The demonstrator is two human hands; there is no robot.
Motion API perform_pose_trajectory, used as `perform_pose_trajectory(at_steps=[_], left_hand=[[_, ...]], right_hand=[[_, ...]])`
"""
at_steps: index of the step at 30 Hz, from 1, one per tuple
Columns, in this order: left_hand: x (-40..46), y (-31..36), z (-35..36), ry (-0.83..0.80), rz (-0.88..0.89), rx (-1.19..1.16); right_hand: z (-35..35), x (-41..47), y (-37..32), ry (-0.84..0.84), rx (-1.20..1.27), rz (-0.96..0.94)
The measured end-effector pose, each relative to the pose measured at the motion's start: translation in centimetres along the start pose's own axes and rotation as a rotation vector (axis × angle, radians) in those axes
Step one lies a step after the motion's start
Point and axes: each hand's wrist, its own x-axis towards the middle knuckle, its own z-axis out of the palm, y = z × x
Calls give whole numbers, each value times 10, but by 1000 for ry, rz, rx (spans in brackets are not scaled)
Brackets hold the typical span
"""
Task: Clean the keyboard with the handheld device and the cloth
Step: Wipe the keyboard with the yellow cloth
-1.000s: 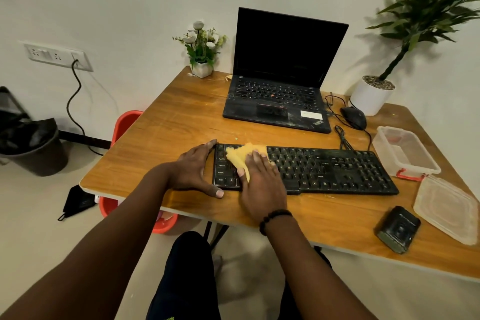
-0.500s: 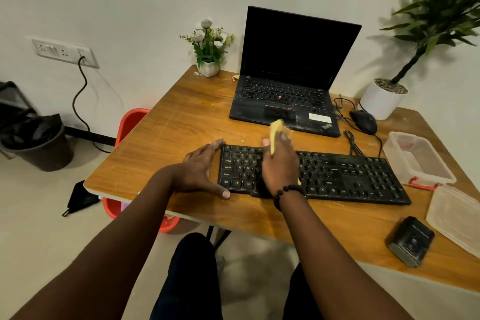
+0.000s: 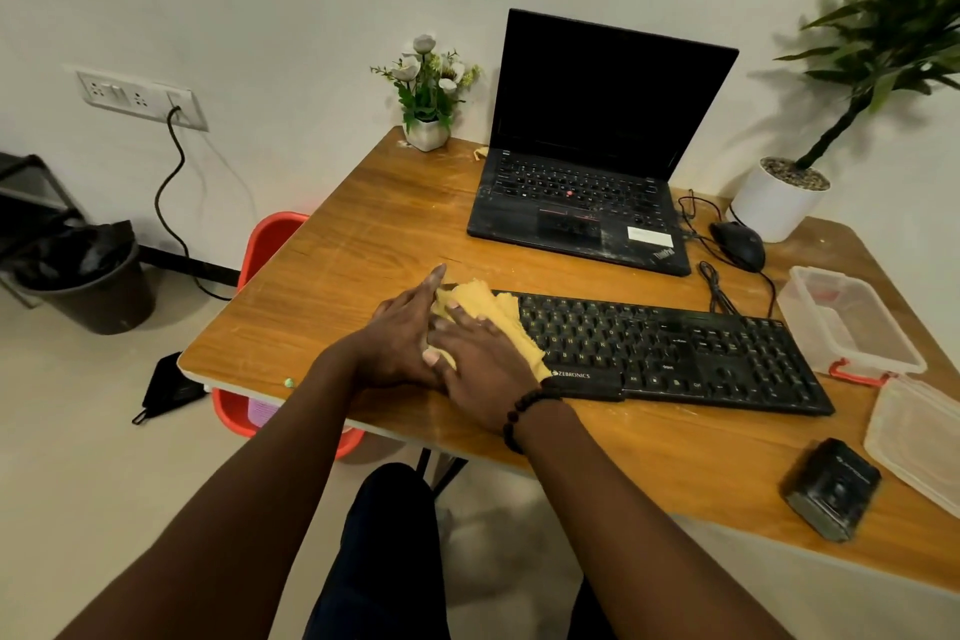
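Observation:
A black keyboard (image 3: 670,353) lies across the wooden desk (image 3: 363,244). A yellow cloth (image 3: 485,304) covers its left end. My right hand (image 3: 478,359), with a bead bracelet on the wrist, presses flat on the cloth. My left hand (image 3: 400,333) rests at the keyboard's left edge, fingers stretched out and touching the cloth, partly under my right hand. The black handheld device (image 3: 831,486) lies untouched near the desk's front right edge.
An open black laptop (image 3: 587,203) stands behind the keyboard, with a mouse (image 3: 737,244) and cables to its right. A clear plastic box (image 3: 847,322) and its lid (image 3: 919,437) sit at the right. A small flower pot (image 3: 426,133) and a potted plant (image 3: 779,203) stand at the back.
My right hand has swept the cloth from the keyboard's upper middle-left back down over its left end. It now overlaps my left hand, which stayed at the left edge.

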Motion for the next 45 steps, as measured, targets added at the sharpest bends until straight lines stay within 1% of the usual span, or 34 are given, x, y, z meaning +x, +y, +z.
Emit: perform_pose_trajectory(at_steps=[3,9,12,15,17,18,21,23,24,25,28,31,34,38,41,43,44,45], left_hand=[[-1,0,1,46,39,-6],[-1,1,-1,5,31,-12],[0,0,-2,0,10,-17],[1,1,-5,-4,-6,-5],[2,3,-8,-29,-15,6],[3,4,-9,-41,-26,3],[4,5,-10,-58,-44,11],[5,7,-8,-55,-32,33],[6,8,-6,-52,-27,43],[6,10,-5,-48,-26,54],[11,12,-1,-48,-23,107],[15,13,3,-56,-24,160],[14,10,2,-46,-21,170],[14,7,0,-49,-10,162],[15,9,-2,-62,-18,187],[15,10,-1,-68,-20,190],[16,11,0,-62,-19,195],[17,13,1,-57,-24,208]], right_hand=[[9,-15,-8,40,28,-31],[0,-39,-9,50,81,-36],[-8,-62,4,51,26,-76],[-13,-81,23,12,-70,-86],[-16,-94,43,4,-103,-36],[-18,-101,55,28,-118,13],[-17,-118,80,183,-161,231],[-7,-115,71,276,-121,391],[0,-109,59,312,-85,431],[8,-102,43,331,-50,421],[31,-86,2,311,-72,253],[30,-86,2,298,-118,210],[25,-102,14,261,-247,171],[13,-133,45,287,-393,386],[3,-148,70,323,-484,457],[4,-140,63,397,-452,516],[6,-131,51,432,-397,537],[10,-121,35,456,-335,508]])
